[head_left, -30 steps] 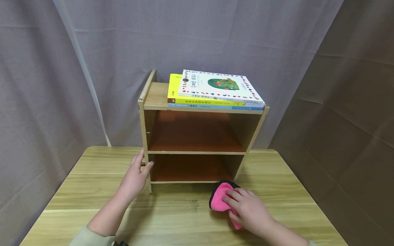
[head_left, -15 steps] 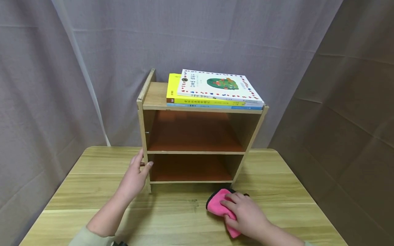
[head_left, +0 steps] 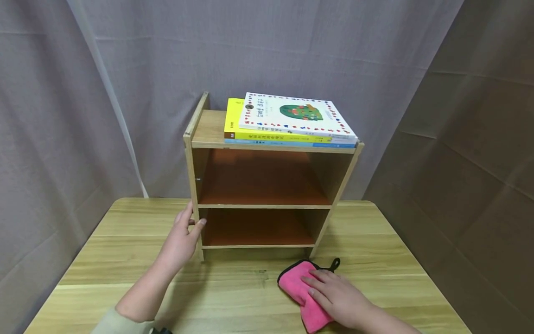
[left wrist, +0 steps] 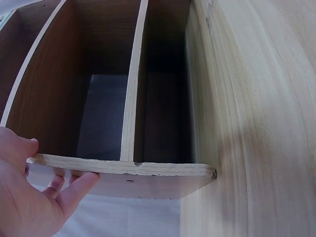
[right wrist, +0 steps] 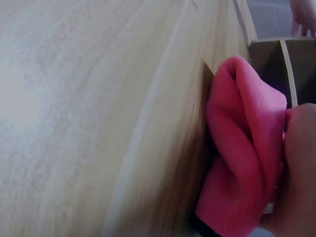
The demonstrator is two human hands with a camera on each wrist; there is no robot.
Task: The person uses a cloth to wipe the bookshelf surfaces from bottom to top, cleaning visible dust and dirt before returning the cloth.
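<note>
A small wooden shelf unit stands on the table, its inside brown. My left hand grips the front edge of its left side panel; the thumb lies on the inner side and the fingers on the outer side. My right hand holds a pink cloth with a black border and a black loop, low over the table in front of the shelf's right foot. In the right wrist view the pink cloth bulges in folds beneath the hand, which partly hides it.
A stack of books lies on the shelf's top, a white one uppermost over yellow and blue ones. The wooden table extends around the shelf. A grey curtain hangs behind, and a brownish cloth wall stands at the right.
My right hand has drawn the pink cloth away from the shelf's bottom board toward the front of the table, and more of the cloth shows spread out. The left hand keeps its grip on the panel.
</note>
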